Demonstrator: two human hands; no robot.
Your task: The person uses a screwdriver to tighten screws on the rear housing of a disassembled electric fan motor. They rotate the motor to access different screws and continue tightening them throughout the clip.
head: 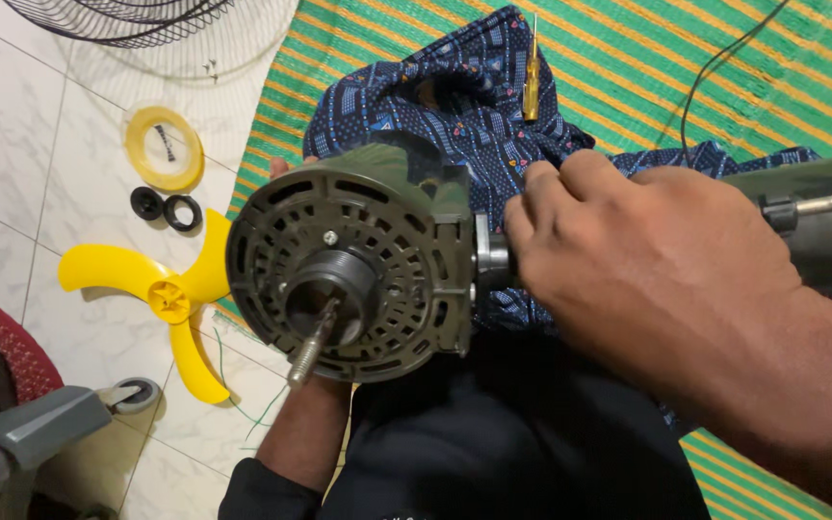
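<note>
Two hands are busy on one thing, the dark fan motor (358, 270), which I keep over my lap with its round vented face and its bare shaft (312, 347) turned up toward me. My left hand (286, 173) is behind the motor and mostly hidden; only some fingertips show at the upper left edge and the forearm comes from below, so I judge it carries the weight from the back, but I cannot tell how tight the fingers close. My right hand (647, 260) is just right of the motor, curled around the grey neck piece (493, 258) where the housing joins the stand, so the body does not swing.

Left of the motor, on the white tiles, lie the yellow fan blade (170, 299), two black rings (166, 208) and a yellow tape roll (164, 146), well apart from my hands. Above the motor a patterned blue cloth (455, 96) is spread on the striped green mat (628, 58), with a yellow-handled screwdriver (531, 82) resting on it.
</note>
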